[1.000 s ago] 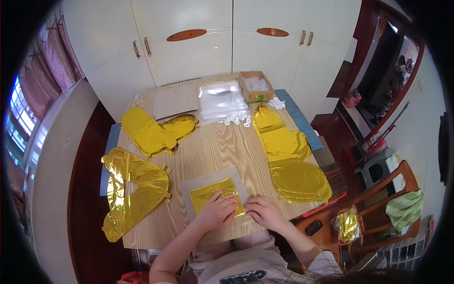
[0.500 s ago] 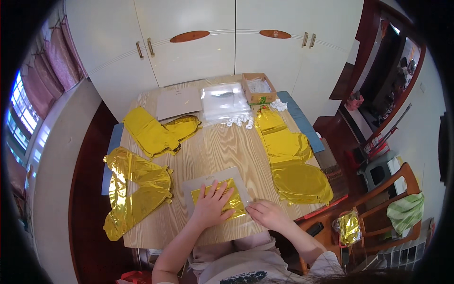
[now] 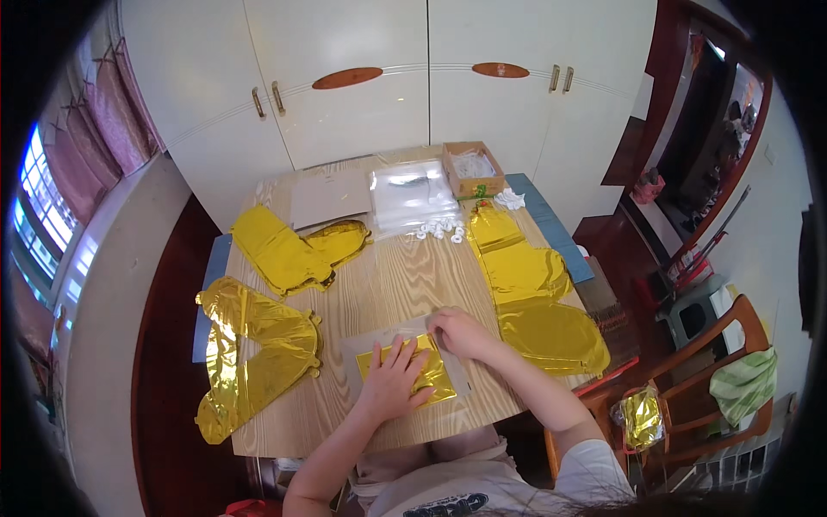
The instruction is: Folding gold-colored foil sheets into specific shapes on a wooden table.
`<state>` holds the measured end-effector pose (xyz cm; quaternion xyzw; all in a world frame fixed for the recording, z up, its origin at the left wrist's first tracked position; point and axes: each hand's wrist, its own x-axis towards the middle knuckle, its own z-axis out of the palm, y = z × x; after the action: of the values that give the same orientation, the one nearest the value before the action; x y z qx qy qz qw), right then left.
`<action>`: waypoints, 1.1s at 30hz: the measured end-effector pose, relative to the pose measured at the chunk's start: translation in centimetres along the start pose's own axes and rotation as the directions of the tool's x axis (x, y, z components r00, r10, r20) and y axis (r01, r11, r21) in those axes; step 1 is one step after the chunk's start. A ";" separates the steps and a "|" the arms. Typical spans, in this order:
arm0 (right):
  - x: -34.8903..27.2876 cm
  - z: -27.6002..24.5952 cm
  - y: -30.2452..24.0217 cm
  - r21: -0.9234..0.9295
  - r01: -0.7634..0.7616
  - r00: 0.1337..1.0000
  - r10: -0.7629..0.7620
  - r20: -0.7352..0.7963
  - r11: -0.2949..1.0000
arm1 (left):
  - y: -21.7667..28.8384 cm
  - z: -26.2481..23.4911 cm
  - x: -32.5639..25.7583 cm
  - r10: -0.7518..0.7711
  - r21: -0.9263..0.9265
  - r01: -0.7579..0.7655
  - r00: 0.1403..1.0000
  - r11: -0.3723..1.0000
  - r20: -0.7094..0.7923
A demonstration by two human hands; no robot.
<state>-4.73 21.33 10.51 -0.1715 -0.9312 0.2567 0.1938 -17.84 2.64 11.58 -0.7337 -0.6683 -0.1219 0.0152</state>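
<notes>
A grey card (image 3: 351,353) lies near the table's front edge with a folded sheet of gold foil (image 3: 441,379) on top of it. My left hand (image 3: 392,379) rests flat on the foil, fingers spread. At the card's far right corner is my right hand (image 3: 461,333), its fingers curled and pinched on the edge there. Its fingertips partly hide that corner. Flat gold foil balloons (image 3: 280,250) lie to the left, with another gold foil balloon (image 3: 258,345) nearer me. Right of my right hand, more gold foil balloons (image 3: 530,276) overlap in a column.
Toward the back of the wooden table (image 3: 405,276) are a stack of grey cards (image 3: 332,198), clear plastic bags (image 3: 413,198), several small white rings (image 3: 441,229) and a cardboard box (image 3: 474,177). A wooden chair (image 3: 741,345) with a green cloth stands at the right.
My right hand has moved from the card's near right corner up along its side to the far right corner. My left hand stays on the foil.
</notes>
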 end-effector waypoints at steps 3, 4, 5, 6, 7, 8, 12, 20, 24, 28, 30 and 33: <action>0.2 -0.3 -0.1 -0.003 -0.010 0.998 0.010 0.063 1.000 | -0.1 0.0 -0.1 -0.008 -0.009 0.008 1.000 1.000 0.001; 0.2 -0.5 -0.4 -0.006 -0.016 0.997 0.017 0.073 1.000 | -0.1 0.1 -0.1 -0.009 -0.013 0.009 1.000 1.000 0.002; 0.1 -0.5 -0.5 -0.009 -0.023 0.996 0.023 0.082 1.000 | -0.1 0.1 -0.1 -0.013 -0.015 0.013 1.000 1.000 0.001; 0.0 -0.3 -0.5 0.004 -0.015 0.999 0.015 0.032 1.000 | -0.1 0.1 -0.1 -0.014 -0.016 0.014 1.000 1.000 0.000; 0.0 -0.1 -0.3 0.015 -0.008 1.000 0.008 -0.018 1.000 | 0.0 0.1 0.0 -0.014 -0.017 0.014 1.000 1.000 -0.001; -0.2 0.0 -0.2 0.026 0.000 0.998 0.001 -0.069 1.000 | 0.0 0.1 0.1 -0.014 -0.020 0.014 1.000 1.000 0.001; -1.5 -0.6 -1.2 0.109 0.024 0.993 -0.011 -0.117 0.994 | 0.0 -0.1 0.1 -0.014 -0.033 0.015 1.000 0.999 0.008; -12.6 -2.2 -6.9 -0.135 0.228 0.970 -0.237 -0.051 0.964 | -0.5 0.8 0.0 -0.021 -0.083 0.019 1.000 0.996 -0.022; -14.9 -1.3 -7.8 -0.218 0.154 0.980 -0.178 -0.094 0.964 | -0.4 0.5 0.0 -0.034 -0.101 0.031 0.999 0.994 -0.031; -14.8 -1.0 -9.7 -0.136 0.197 0.979 -0.202 -0.018 0.971 | -1.2 0.4 0.0 -0.086 -0.204 0.076 0.995 0.976 -0.040; -14.1 0.4 -10.9 -0.095 0.264 0.964 -0.264 0.013 0.960 | -2.1 -0.6 -0.3 -0.075 -0.199 0.075 0.997 0.977 0.008; -12.3 3.0 -13.2 -0.009 0.282 0.959 -0.282 0.024 0.959 | -2.8 -0.7 -0.6 -0.072 -0.089 0.071 0.997 0.993 -0.004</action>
<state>1.69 4.30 11.97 -0.0352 -0.9498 0.2226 0.2170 -20.72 2.26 11.71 -0.7088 -0.6880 -0.1548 -0.0194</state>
